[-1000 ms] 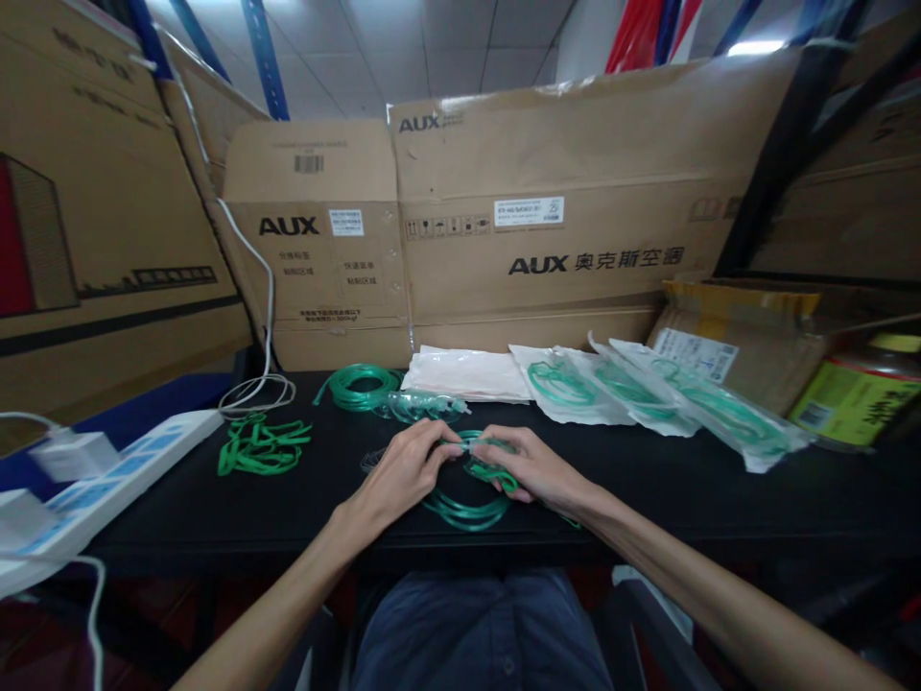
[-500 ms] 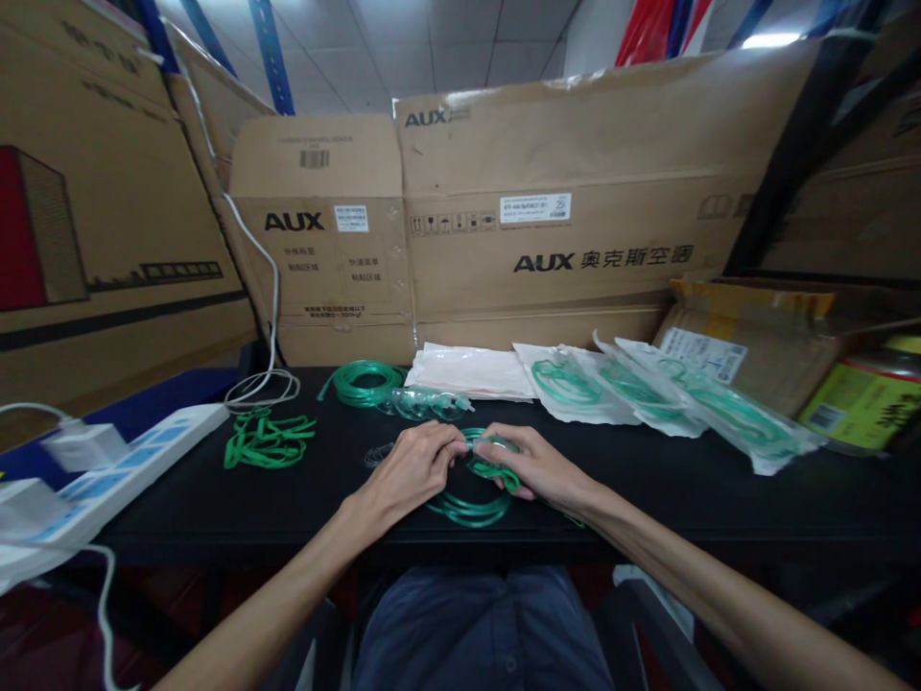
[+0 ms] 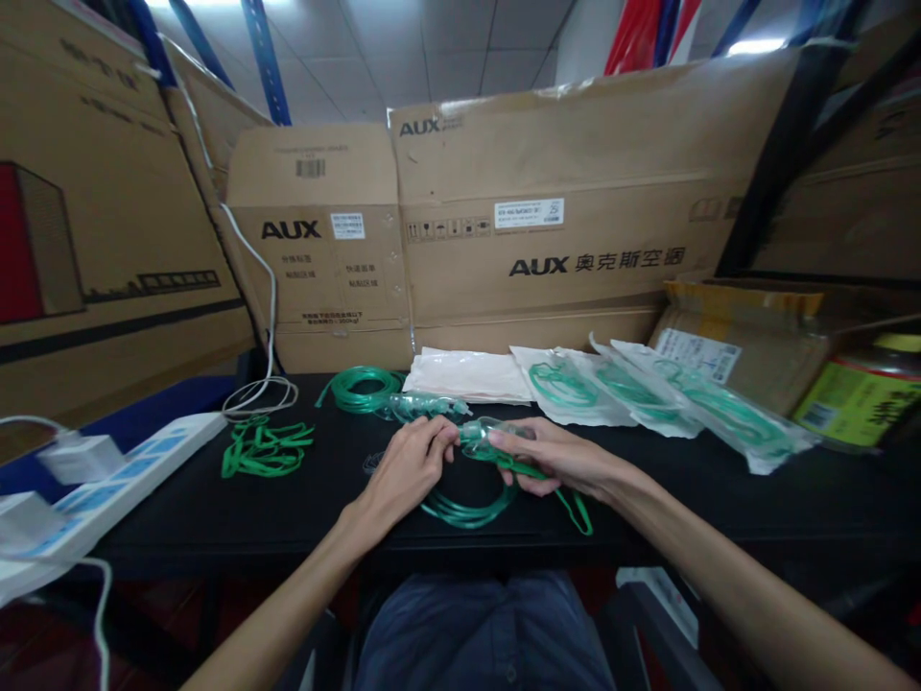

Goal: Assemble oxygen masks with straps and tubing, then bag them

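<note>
Both my hands meet over the front middle of the black table [image 3: 683, 485]. My right hand [image 3: 554, 459] grips a clear oxygen mask [image 3: 484, 438] with a green elastic strap [image 3: 576, 507] hanging from under the palm. My left hand [image 3: 407, 467] pinches the mask's left end, fingers closed. A coil of green tubing [image 3: 466, 509] lies on the table beneath the hands, joined to the mask.
Behind lie another green tube coil [image 3: 360, 388] with a clear mask [image 3: 424, 407], a pile of green straps [image 3: 263, 445], a flat white bag [image 3: 469, 372], and several bagged sets [image 3: 648, 392]. A white power strip [image 3: 107, 480] sits left. Cardboard boxes [image 3: 547, 221] wall the back.
My right hand has lifted the mask slightly and pulled rightward, so the green strap now hangs free beneath it. My left hand stays pinching the mask's left end.
</note>
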Available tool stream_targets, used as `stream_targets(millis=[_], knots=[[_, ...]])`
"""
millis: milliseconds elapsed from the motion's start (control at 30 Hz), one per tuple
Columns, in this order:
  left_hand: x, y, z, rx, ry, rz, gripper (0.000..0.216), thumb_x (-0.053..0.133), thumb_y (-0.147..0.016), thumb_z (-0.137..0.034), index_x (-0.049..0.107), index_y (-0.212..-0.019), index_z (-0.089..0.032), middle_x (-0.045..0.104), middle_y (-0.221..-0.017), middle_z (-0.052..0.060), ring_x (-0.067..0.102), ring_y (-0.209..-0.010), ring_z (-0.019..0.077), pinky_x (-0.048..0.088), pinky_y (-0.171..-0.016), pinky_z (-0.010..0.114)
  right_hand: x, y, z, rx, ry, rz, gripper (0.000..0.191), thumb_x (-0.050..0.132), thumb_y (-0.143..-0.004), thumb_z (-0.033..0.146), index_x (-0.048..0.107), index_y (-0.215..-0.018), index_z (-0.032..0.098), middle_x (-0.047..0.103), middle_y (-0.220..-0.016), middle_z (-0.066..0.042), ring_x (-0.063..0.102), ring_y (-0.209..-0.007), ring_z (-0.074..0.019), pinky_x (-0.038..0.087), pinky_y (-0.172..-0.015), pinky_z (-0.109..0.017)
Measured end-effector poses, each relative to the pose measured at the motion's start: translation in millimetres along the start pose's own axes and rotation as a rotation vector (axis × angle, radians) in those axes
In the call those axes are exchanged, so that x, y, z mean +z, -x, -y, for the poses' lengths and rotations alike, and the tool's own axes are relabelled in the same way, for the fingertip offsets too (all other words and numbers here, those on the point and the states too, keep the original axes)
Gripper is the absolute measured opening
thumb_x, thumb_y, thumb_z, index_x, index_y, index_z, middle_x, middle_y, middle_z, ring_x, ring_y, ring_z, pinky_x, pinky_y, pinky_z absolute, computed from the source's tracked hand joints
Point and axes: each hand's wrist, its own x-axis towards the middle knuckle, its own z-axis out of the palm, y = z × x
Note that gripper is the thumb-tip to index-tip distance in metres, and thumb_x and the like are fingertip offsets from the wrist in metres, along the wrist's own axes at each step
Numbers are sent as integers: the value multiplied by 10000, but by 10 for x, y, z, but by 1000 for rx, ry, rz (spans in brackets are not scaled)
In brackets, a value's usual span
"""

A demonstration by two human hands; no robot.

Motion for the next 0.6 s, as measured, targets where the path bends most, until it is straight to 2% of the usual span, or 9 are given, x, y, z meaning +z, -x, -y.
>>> stream_targets(millis=[100,200,300,433,533,600], knots=[[-4,11,25,-29,-22,-38,370,333,-1051,-274,558,-763,-214,680,-830,14,640,-823,185,444,-804,295,-158,83,51,-4,192,-65,470,718,-792,603,644,-719,145,591,-597,8,370,-380,-40,204,-360,-199],[0,15,31,-49,-131,-33,348,349,-1050,-278,583,-798,-218,680,-810,22,650,-813,201,459,-791,303,-232,146,28,-9,431,-171,421,716,-793,578,731,-800,158,614,-580,-8,452,-421,-92,305,-395,-224],[10,2,17,-9,-221,-4,273,424,-1027,-272,641,-875,-207,688,-852,44,640,-855,231,470,-847,342,-209,187,-53,-21,600,-260,374,681,-832,527,771,-850,165,659,-595,-39,544,-490,-146,379,-462,-254],[-6,-17,7,64,-322,44,235,521,-988,-366,672,-955,-189,651,-1036,89,621,-1000,260,486,-923,380,-156,205,-209,-79,748,-320,283,644,-867,437,780,-828,192,693,-634,-39,576,-553,-172,397,-549,-277],[-26,-34,40,-14,-313,110,301,612,-925,-416,644,-1100,-174,638,-1108,116,640,-1020,284,499,-910,395,-149,208,-312,-120,794,-350,228,605,-897,366,772,-838,221,712,-732,-37,605,-660,-196,418,-653,-298],[-29,-68,78,-70,-287,168,286,630,-899,-390,656,-1082,-171,664,-1082,121,659,-995,295,496,-895,396,-145,213,-358,-144,813,-371,196,595,-902,327,757,-849,230,713,-820,-47,631,-769,-221,435,-735,-315]])
